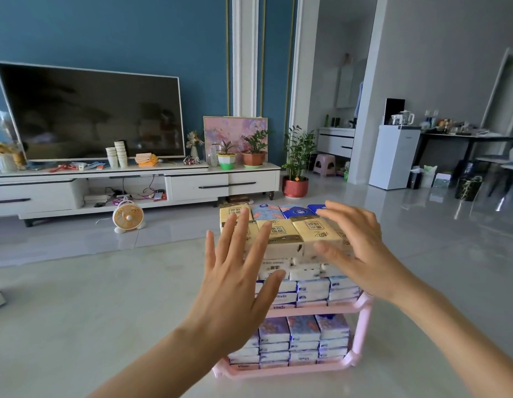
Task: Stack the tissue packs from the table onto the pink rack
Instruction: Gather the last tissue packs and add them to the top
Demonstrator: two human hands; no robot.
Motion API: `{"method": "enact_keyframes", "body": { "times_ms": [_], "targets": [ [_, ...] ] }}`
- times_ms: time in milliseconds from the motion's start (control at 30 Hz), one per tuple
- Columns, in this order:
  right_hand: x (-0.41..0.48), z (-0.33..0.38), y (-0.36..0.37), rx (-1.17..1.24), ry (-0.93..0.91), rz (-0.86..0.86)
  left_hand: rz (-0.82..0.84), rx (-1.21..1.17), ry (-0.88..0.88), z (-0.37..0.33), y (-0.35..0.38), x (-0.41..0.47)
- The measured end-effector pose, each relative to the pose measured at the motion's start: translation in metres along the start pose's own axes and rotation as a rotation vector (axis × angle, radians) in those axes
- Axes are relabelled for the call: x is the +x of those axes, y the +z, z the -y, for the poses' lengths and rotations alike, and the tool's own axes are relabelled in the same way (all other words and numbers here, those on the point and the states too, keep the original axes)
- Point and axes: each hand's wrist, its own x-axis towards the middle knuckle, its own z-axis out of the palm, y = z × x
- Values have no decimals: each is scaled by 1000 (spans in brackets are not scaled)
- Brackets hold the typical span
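On the pale surface before you, the pink plastic two-tier rack [361, 309] stands filled with rectangular tissue packs [292, 235], yellow ones topmost. Your left hand [238, 285] and right hand [362, 254] hover at the upper stack, fingers straight and spread wide, holding nothing.

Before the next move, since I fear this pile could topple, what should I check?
1. Left hand empty, fingers straight: ok.
2. Right hand empty, fingers straight: ok.
3. Pink rack stands upright: ok.
4. Lower-shelf packs in neat rows: ok.
5. Top yellow packs seated level: cannot tell, hands hide part.
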Motion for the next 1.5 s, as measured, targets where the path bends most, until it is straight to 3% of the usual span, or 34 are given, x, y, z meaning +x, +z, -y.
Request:
{"method": "enact_keyframes", "body": {
  "times_ms": [67,167,267,400,633,800,1000,1200,1367,1500],
  "targets": [
    [-5,18,-3,68,-72,-101,-29,-42,-5,4,-7,-3],
    [-11,60,-1,198,-178,-107,-101,-70,-6,21,-21,-18],
    [-12,106,19,272,-283,-2,-133,-45,-70,59,-36,-49],
    [2,167,82,374,-381,213,-121,23,-289,127,-57,-110],
    [15,253,222,467,-307,538,-106,127,-813,233,-88,-244],
    [15,284,296,455,-207,735,-111,166,-991,291,-93,-309],
    [30,313,369,422,-217,837,-234,30,-1211,356,-83,-314],
    [78,358,443,414,-223,825,-360,-128,-1182,422,-74,-306],
    [131,415,519,416,-174,778,-264,-179,-1122,445,-77,-315],
    [157,448,584,167,-234,817,-299,-120,-1059,454,-71,-320]
  ]
}}
